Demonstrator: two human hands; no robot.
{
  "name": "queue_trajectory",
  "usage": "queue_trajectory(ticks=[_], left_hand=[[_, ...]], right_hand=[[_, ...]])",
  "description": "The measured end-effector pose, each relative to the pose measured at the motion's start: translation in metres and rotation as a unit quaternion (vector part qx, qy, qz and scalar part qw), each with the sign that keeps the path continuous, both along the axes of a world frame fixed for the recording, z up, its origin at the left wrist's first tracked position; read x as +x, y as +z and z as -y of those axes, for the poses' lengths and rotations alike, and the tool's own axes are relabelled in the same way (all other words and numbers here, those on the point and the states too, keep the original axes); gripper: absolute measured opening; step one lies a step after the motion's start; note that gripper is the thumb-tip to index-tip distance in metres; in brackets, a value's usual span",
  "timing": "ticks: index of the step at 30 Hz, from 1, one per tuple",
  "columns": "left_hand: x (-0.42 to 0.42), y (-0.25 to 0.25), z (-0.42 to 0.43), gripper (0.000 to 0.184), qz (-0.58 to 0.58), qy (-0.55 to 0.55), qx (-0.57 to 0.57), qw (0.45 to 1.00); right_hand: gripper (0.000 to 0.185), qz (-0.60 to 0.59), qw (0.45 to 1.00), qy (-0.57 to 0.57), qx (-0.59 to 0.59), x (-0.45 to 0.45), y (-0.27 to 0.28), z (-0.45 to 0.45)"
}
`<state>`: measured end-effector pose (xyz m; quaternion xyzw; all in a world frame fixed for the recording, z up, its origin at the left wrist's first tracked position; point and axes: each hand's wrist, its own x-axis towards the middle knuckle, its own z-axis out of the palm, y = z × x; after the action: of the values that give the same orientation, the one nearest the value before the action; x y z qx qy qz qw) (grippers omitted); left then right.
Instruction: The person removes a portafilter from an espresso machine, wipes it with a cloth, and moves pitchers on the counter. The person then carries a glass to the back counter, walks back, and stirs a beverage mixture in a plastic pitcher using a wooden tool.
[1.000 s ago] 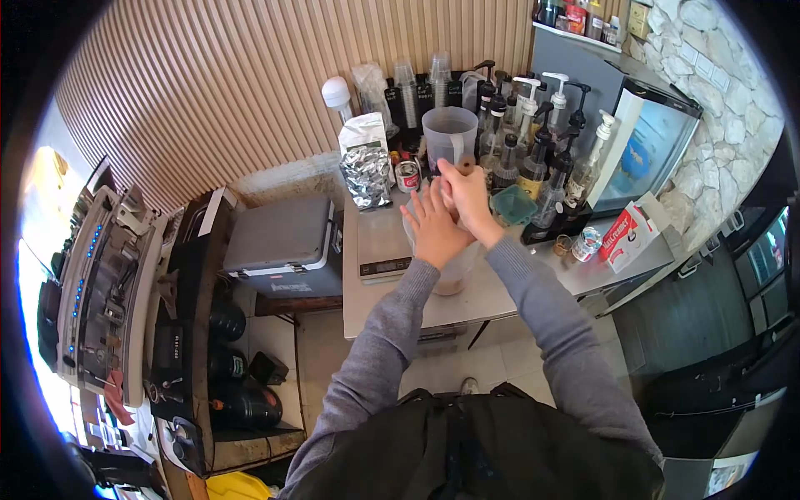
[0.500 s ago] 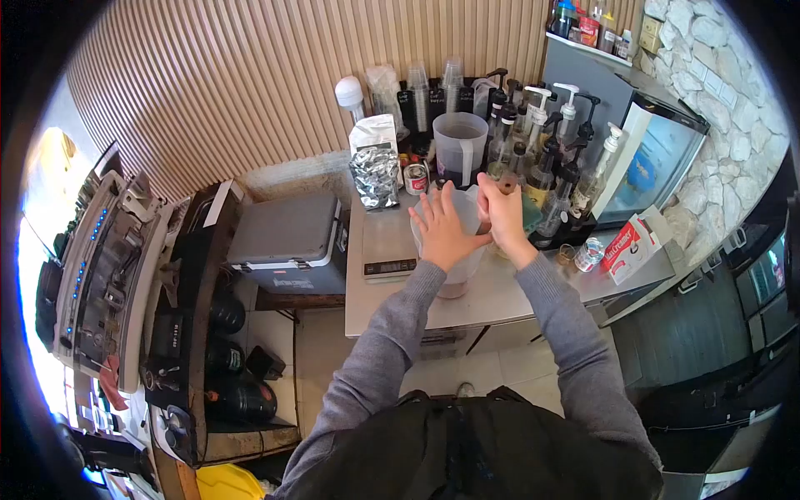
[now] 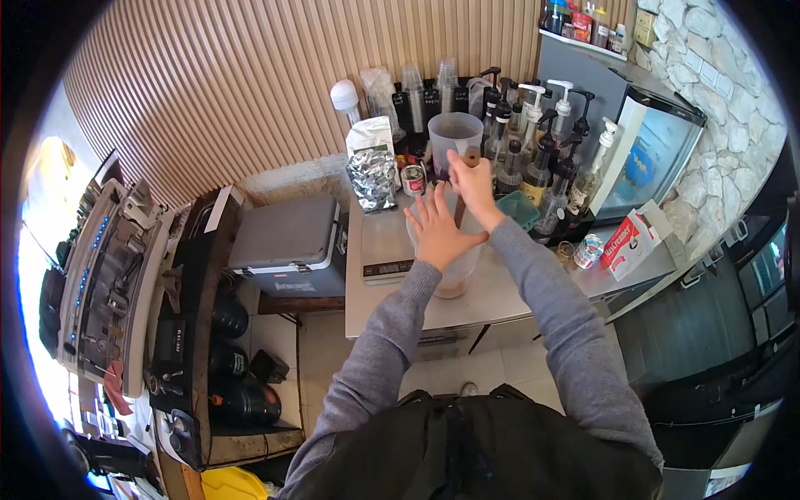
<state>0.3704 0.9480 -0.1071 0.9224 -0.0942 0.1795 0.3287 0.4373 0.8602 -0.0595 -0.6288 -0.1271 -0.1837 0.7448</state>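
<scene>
A translucent plastic pitcher (image 3: 455, 282) stands near the front of the steel counter, with some brownish-pink contents low inside. My left hand (image 3: 442, 233) lies over its near left side, fingers spread and thumb stretched to the right. Above the pitcher, my right hand (image 3: 473, 190) is closed around the brown handle of a stirring utensil (image 3: 459, 212), which looks wooden. The handle's top pokes out above my fist; its lower end is inside the pitcher, hidden by my hands. A second pitcher (image 3: 454, 133), with dark liquid inside, stands just behind.
A flat scale (image 3: 386, 269) lies left of the pitcher. Behind it are a silver foil bag (image 3: 372, 175) and a can (image 3: 412, 180). Several pump bottles (image 3: 552, 171) crowd the right, beside a green container (image 3: 518, 210) and a creamer box (image 3: 627, 247). A grey cooler (image 3: 287, 242) stands left.
My right hand has moved up and left with the utensil, showing more of its handle and uncovering the green container. My left hand stays spread on the pitcher. The view has shifted slightly.
</scene>
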Motion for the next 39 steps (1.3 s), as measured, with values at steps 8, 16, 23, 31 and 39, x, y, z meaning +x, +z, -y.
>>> queue_trajectory(ticks=[8, 16, 23, 31, 39], left_hand=[[-0.004, 0.006, 0.002, 0.126, 0.004, 0.009, 0.005, 1.000], [0.009, -0.016, 0.001, 0.120, 0.026, 0.013, 0.038, 0.999], [0.000, 0.000, 0.000, 0.122, -0.004, 0.000, 0.018, 1.000], [-0.002, 0.002, 0.001, 0.122, 0.018, 0.000, 0.009, 1.000], [0.004, -0.009, 0.000, 0.117, 0.021, -0.001, 0.026, 0.999]], right_hand=[[0.045, -0.073, 0.994, 0.036, 0.075, -0.048, -0.002, 0.038], [0.042, -0.047, 0.997, 0.033, 0.048, -0.026, 0.005, -0.014], [0.043, -0.016, 0.999, 0.015, 0.039, 0.011, -0.008, 0.004], [0.046, -0.050, 0.998, -0.007, 0.048, -0.059, -0.004, 0.031], [0.042, -0.056, 0.995, 0.019, 0.076, -0.024, -0.004, -0.008]])
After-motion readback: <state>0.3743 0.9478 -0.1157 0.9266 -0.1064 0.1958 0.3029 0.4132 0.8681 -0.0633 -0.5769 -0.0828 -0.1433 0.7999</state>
